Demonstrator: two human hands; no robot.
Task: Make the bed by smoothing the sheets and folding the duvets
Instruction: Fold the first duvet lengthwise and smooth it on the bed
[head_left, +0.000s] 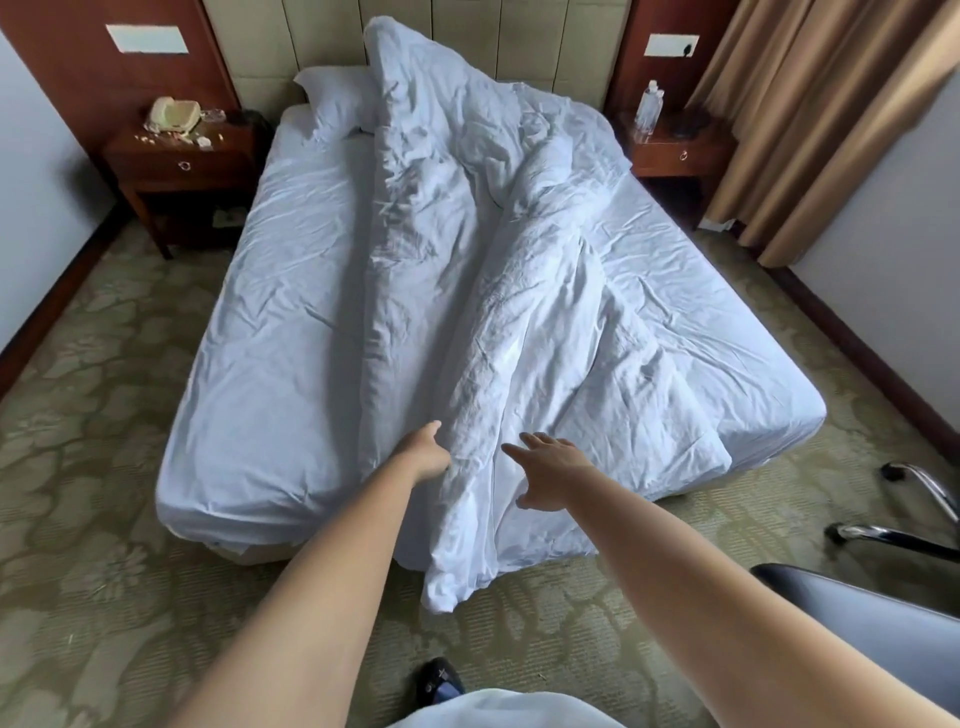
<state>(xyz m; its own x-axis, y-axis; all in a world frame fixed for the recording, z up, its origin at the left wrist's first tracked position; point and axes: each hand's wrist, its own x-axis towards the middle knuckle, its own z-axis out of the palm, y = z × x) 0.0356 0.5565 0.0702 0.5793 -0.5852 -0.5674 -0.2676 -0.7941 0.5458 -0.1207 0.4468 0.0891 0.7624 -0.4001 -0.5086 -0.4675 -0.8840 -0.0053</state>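
Soft, even daylight fills the room, brighter on the right near the curtains (810, 130). The white duvet (493, 291) shows gentle shadows in its folds, with no harsh glare. Wide-angle distortion bends the walls and bed (260, 338) edges outward toward the corners. Focus is mildly soft throughout; the forearms at the bottom look stretched.

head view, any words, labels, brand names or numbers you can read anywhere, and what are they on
No text can be read in this view.
Water bottle on the right nightstand: its label is too small and blurred to read.
Telephone on the left nightstand: no legible markings.
White wall plates beside the headboard: blank, as far as shown.
Duvet and sheet: plain white, no print or tag visible.
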